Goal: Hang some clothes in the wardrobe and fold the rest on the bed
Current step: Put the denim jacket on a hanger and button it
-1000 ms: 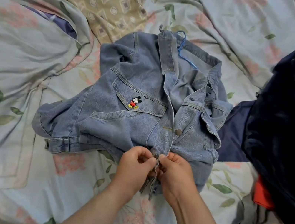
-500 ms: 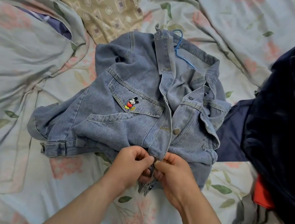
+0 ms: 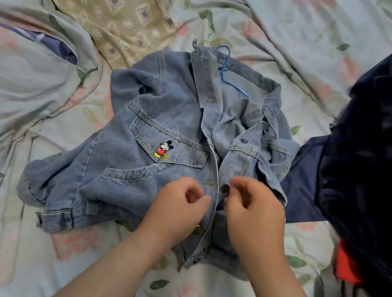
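1. the bed (image 3: 276, 19), covered in a pale floral sheet with pink blooms and green leaves, lies under everything, crumpled in folds well beyond both hands.
2. a dark navy velvety garment (image 3: 385, 143) is heaped at the far right of the right hand's grip, with a red cloth (image 3: 346, 264) showing under its near edge.
3. a tan pillow with a diamond pattern (image 3: 110, 1) sits up and to the left of the hands, well apart from them.
4. the faded blue denim jacket (image 3: 149, 174) lies front-up on the bed directly under both hands, collar away from the person, left sleeve bunched out to the left of the left hand.
5. the left hand (image 3: 176, 212) hovers over the jacket's left front edge, fingers curled in, thumb and forefinger near each other; whether that grip pinches cloth cannot be told.
6. the right hand (image 3: 253, 217) is just across the front opening, blurred, fingers curled; its grip on anything cannot be told.
7. a blue wire hanger hook (image 3: 225, 67) pokes out at the collar, beyond both hands.
8. a cartoon mouse patch (image 3: 163, 149) sits on the chest pocket, up-left of the left hand.
9. a brass button (image 3: 225, 188) is just beside the right fingertips; another (image 3: 197, 230) is by the left hand's heel.
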